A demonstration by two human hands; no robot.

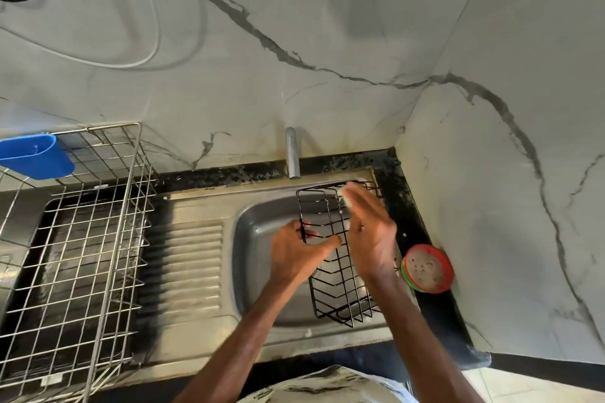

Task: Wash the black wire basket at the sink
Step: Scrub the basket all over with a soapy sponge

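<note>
Two hands are in over the sink (262,229), middle of the frame. The black wire basket (343,288) stands tilted in the basin's right half, below the tap (292,154). The left hand (298,252) has a closed grip on the basket's left rim wire. The right hand (370,232) is flat on the mesh with its grip wide open and fingers straight, with a pale blurry blob at the fingertips. A red-and-green tub (427,268) sits on the black counter (402,199) to the right, and a steel dish rack (82,239) at left.

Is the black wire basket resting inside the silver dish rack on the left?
No, the black wire basket is over the sink, the left hand gripping its rim, well apart from the silver dish rack.
</note>
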